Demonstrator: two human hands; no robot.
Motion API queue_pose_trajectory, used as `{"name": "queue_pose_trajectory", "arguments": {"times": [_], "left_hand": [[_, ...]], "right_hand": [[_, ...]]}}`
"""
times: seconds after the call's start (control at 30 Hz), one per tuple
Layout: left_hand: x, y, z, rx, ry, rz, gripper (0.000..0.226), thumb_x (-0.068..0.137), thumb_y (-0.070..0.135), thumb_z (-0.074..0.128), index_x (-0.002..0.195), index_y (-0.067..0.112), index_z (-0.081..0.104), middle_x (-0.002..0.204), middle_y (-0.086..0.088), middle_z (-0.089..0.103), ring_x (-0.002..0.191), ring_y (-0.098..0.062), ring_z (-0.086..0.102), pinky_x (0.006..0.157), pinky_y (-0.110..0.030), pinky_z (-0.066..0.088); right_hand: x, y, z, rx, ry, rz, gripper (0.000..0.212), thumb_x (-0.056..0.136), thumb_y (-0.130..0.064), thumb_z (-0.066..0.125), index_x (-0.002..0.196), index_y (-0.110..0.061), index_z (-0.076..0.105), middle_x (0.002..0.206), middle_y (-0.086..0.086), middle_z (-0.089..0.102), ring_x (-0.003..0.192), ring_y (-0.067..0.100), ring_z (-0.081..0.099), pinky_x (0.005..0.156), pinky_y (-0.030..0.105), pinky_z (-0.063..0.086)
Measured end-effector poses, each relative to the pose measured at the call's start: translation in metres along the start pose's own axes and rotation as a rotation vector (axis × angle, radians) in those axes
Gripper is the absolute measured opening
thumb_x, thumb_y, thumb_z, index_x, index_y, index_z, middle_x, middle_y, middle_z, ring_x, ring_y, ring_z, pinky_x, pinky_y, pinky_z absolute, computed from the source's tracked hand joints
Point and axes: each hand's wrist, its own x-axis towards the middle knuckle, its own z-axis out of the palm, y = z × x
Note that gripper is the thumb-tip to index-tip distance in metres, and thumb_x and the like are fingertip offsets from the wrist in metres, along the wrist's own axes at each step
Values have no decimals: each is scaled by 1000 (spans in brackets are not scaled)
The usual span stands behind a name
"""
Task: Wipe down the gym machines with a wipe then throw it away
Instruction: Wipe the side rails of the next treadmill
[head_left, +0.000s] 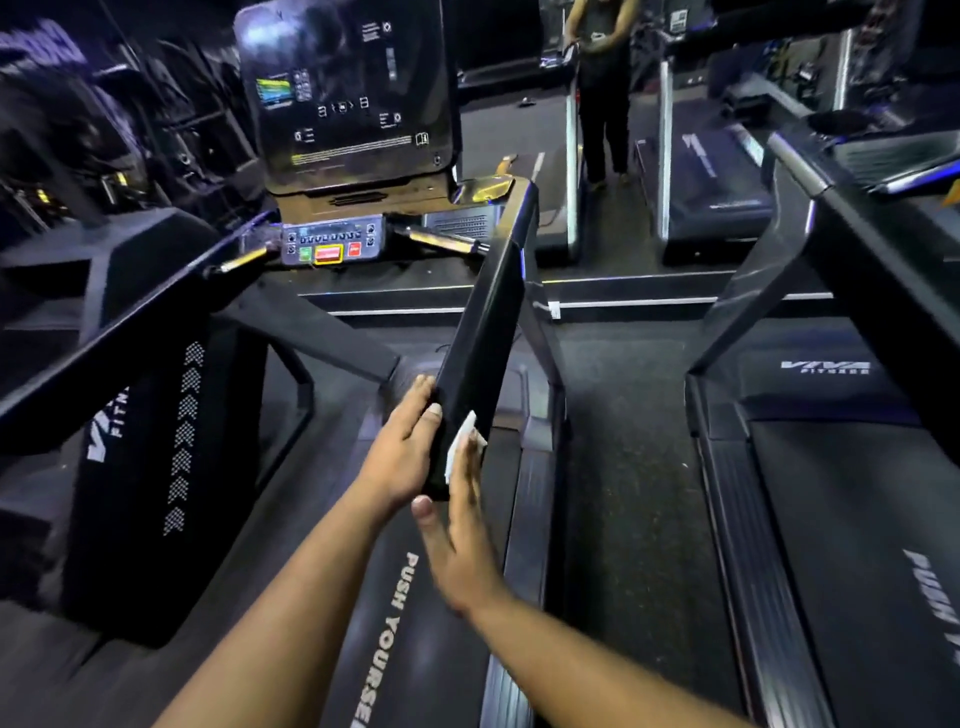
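- A dim gym floor is seen, lined with black treadmills whose belts (410, 613) are printed with "PUSH YOURSELF" lettering.
- The near treadmill's console screen (345, 88) is raised at the top of the view, with a button panel (328, 243) below it carrying green, red and yellow-framed keys.
- A black side handrail (488, 332) is seen running from the console down towards the viewer.
- The near end of this handrail is gripped by the left hand (408, 441), its fingers curled round the rail's left edge.
- The right hand (462, 525) is held flat with straight fingers against the rail's right face.
- A white wipe (460, 441) is pressed between the right fingers and the handrail, only its upper edge showing.
- A second treadmill (831, 467) marked "VIVA FITNESS" is placed to the right, well apart across a strip of dark floor.
- A standing person (602, 88) is seen in the background between further machines; something pale appears to be held at the waist, though blur prevents certainty.
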Motion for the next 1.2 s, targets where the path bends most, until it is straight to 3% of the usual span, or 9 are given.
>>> {"name": "queue_pose_trajectory", "arguments": {"times": [0.1,0.23,0.37,0.43,0.53,0.63,0.8,1.03,1.2], "left_hand": [[6,-4,1,-14,-34,-24,48,108,16,45,156,17,37,164,7,29,151,-2,20,126,-25,12],[10,-8,0,62,-98,10,51,109,17,42,159,20,31,163,14,24,146,8,10,122,-19,6],[19,-16,-3,155,-115,7,53,110,26,40,160,30,25,168,15,15,149,6,2,129,-40,5],[21,-15,-4,214,-146,6,53,110,31,37,161,33,22,168,15,11,149,5,-1,129,-44,3],[22,-8,-4,288,-161,-3,54,110,34,35,162,35,18,169,14,7,146,8,-3,127,-43,-1],[21,-2,-3,326,-149,-17,54,110,36,33,162,35,17,169,14,5,152,1,-1,126,-44,0],[20,0,-1,297,-143,-37,54,110,34,34,161,36,18,169,13,5,155,-2,0,126,-42,1],[22,2,0,363,-137,-27,55,110,36,34,162,34,18,170,11,3,155,-4,-1,127,-43,1],[20,9,1,491,-161,-5,58,110,33,29,163,28,9,170,11,-4,155,-5,-3,127,-41,2]], "right_hand": [[25,19,-3,-1,59,58,103,90,-81,19,160,-11,-7,169,-3,-13,155,15,-13,126,33,-4],[50,33,-15,74,13,311,120,68,-101,14,159,-26,-10,166,-12,-18,152,2,-17,127,48,-1],[20,2,-4,40,-74,159,124,67,-100,10,159,-20,-13,165,-11,-24,150,2,-23,123,35,-11],[30,4,-7,59,-61,149,124,66,-100,10,159,-21,-14,165,-14,-23,150,2,-22,122,35,-10],[85,22,-22,46,-12,170,123,69,-100,11,159,-20,-12,165,-13,-20,152,4,-18,127,43,-6],[109,23,-36,-4,-65,213,125,67,-101,11,158,-21,-15,163,-11,-22,151,5,-21,126,46,-4],[34,10,-25,-79,-213,-47,115,81,-89,9,158,-7,-13,167,2,-24,154,22,-21,125,44,-5],[115,25,-40,-42,-106,135,122,70,-98,7,159,-18,-11,165,-12,-22,151,4,-22,126,47,-6],[57,8,-30,58,-184,152,116,70,-98,12,157,-28,-18,163,-17,-28,150,2,-23,126,41,-9]]}}
